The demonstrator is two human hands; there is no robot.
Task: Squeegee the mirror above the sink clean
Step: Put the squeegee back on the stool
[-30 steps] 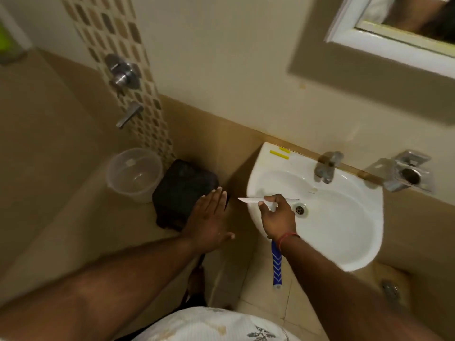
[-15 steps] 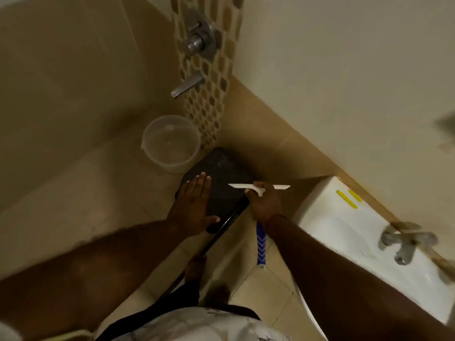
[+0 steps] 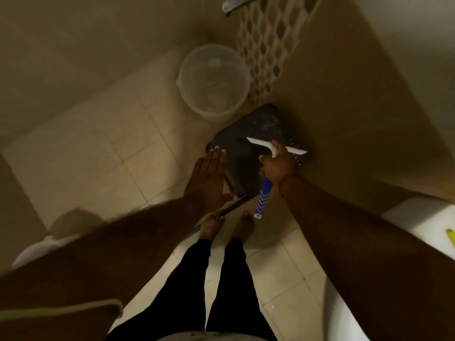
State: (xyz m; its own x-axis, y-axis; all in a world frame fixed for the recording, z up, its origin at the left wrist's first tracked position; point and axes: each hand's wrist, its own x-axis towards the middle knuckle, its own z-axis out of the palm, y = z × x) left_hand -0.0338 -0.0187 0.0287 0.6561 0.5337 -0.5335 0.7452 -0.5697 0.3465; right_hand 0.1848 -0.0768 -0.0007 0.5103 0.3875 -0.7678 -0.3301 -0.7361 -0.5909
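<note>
My right hand [image 3: 277,166] grips a squeegee [image 3: 264,196] with a white blade and a blue-and-white handle, held over a black stool [image 3: 248,146] on the floor. My left hand [image 3: 209,178] is flat with fingers apart, holding nothing, beside the stool's left edge. The white sink [image 3: 423,217] shows only as a corner at the right edge. The mirror is out of view.
A clear plastic bucket [image 3: 213,82] stands on the floor behind the stool, under a wall tap [image 3: 236,3] on a mosaic strip. My bare feet [image 3: 226,227] stand on pale floor tiles just before the stool. A toilet rim [image 3: 37,247] shows at the left.
The view has swung down and left, away from the mirror and sink. My right hand has carried the squeegee from over the basin to above the black stool; my left hand stays near the stool.
</note>
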